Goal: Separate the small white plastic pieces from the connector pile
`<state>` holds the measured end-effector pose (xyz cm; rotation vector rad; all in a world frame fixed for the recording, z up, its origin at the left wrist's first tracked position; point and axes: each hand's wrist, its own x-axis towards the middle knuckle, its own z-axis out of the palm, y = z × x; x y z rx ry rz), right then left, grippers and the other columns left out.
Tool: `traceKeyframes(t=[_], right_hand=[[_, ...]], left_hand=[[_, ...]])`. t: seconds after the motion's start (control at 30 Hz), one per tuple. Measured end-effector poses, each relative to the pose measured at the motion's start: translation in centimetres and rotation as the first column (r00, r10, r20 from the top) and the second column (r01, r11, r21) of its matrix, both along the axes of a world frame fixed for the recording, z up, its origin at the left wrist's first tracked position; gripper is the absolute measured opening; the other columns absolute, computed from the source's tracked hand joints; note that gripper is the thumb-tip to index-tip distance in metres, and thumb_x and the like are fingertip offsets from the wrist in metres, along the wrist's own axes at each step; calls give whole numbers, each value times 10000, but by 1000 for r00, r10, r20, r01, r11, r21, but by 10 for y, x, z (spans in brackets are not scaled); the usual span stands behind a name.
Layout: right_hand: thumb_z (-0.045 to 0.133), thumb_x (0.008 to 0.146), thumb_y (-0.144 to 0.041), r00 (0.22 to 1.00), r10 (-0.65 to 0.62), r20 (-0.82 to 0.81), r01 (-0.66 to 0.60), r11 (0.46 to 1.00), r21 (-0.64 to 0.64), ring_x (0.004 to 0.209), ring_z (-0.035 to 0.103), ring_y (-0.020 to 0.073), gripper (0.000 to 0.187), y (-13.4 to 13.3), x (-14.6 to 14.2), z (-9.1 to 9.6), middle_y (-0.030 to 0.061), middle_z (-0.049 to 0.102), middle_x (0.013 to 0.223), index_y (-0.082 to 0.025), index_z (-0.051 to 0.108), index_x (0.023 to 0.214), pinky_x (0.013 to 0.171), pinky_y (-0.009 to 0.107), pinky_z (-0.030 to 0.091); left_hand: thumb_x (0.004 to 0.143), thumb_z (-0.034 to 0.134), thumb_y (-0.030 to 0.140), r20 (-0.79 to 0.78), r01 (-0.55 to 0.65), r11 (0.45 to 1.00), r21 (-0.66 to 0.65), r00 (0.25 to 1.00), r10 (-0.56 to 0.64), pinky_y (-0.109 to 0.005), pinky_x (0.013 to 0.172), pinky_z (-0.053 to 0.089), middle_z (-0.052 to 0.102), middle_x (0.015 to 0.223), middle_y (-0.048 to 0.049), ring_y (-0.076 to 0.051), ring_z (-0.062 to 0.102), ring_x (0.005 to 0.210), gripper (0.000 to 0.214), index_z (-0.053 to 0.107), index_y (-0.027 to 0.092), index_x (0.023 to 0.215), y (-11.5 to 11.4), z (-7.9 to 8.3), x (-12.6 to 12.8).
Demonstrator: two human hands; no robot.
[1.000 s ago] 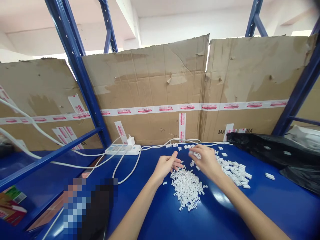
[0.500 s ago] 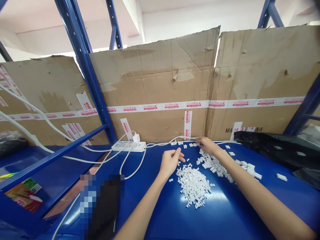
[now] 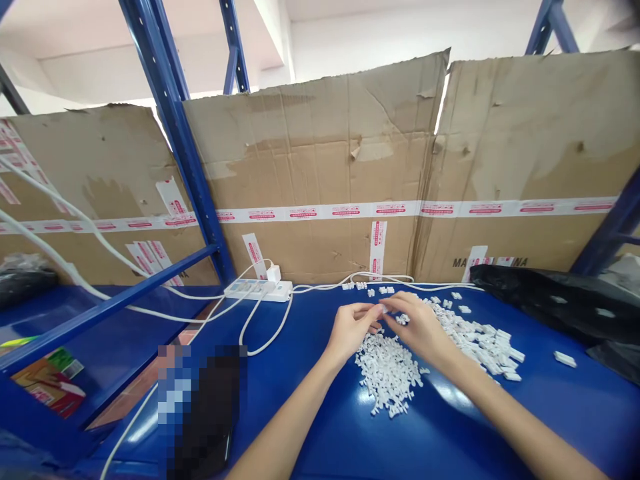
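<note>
left hand (image 3: 353, 330) and right hand (image 3: 419, 328) pinch one small white piece (image 3: 383, 309) just above the pile (image 3: 390, 373).

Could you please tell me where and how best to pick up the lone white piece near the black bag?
Probably pinch the lone white piece across its narrow width at mid-length, coming straight down from above: it lies flat on the blue table, long and slim, with both long sides free.

Torn brown cardboard sheets (image 3: 320, 173), banded with white-and-red tape, line the back of a glossy blue workbench (image 3: 450, 440) framed by blue steel rack posts (image 3: 173, 133). A pale wall and ceiling (image 3: 400, 27) rise behind, with daylight showing through a gap between the sheets.
</note>
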<state>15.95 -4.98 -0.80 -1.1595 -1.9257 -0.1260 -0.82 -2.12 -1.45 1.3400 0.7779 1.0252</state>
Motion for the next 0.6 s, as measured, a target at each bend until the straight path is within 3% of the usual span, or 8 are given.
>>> traceKeyframes(t=[0.13, 0.23, 0.33, 0.43, 0.6], right_hand=[[556, 877, -147, 996, 6, -88, -8, 1000, -19, 861, 613, 215, 205, -9, -23, -4, 85, 666, 936, -206, 720, 985, 780, 387, 505], [595, 869, -192, 969, 59, -239, -90, 989, -121, 843, 638, 199, 199, -10, -23, -1, 68, 676, 940, -227, 737, 1004, 781, 372, 525], [612, 871, -236, 936, 72, -346, -128, 982, -142, 841, 655, 200, 175, -12, -19, 1, 59, 697, 913, -233, 748, 981, 793, 374, 534], [607, 876, -216, 942, 76, -326, -108, 991, -81, 816, 647, 197, 177, -11, -18, 0, 55, 700, 890, -232, 745, 986, 777, 371, 525], [586, 888, -187, 963, 87, -254, -94, 995, -18, 833, 624, 202, 212, -12, -23, -3, 64, 692, 906, -233, 739, 1028, 773, 380, 506]], left_hand=[[672, 807, 493, 145, 61, 992, -113, 988, -44, -340, 779, 554, 735, 888, -151, -207, 690, 764, 532, 736, 60, 973, -5, 2, 0], [689, 828, 374, 171, 61, 982, -177, 985, -30, -332, 829, 547, 734, 958, -164, -203, 690, 824, 418, 747, 65, 959, -5, 5, -4], [701, 829, 263, 220, 140, 954, -265, 972, -81, -337, 901, 533, 731, 995, -164, -193, 692, 861, 337, 746, 79, 971, -4, 8, -8], [730, 809, 265, 275, 213, 924, -316, 953, -126, -363, 929, 530, 733, 971, -159, -193, 701, 842, 329, 736, 89, 998, -4, 8, -8], [766, 776, 297, 249, 155, 951, -269, 965, -87, -371, 917, 538, 739, 910, -168, -206, 711, 812, 297, 744, 66, 949, -3, 7, -8]])
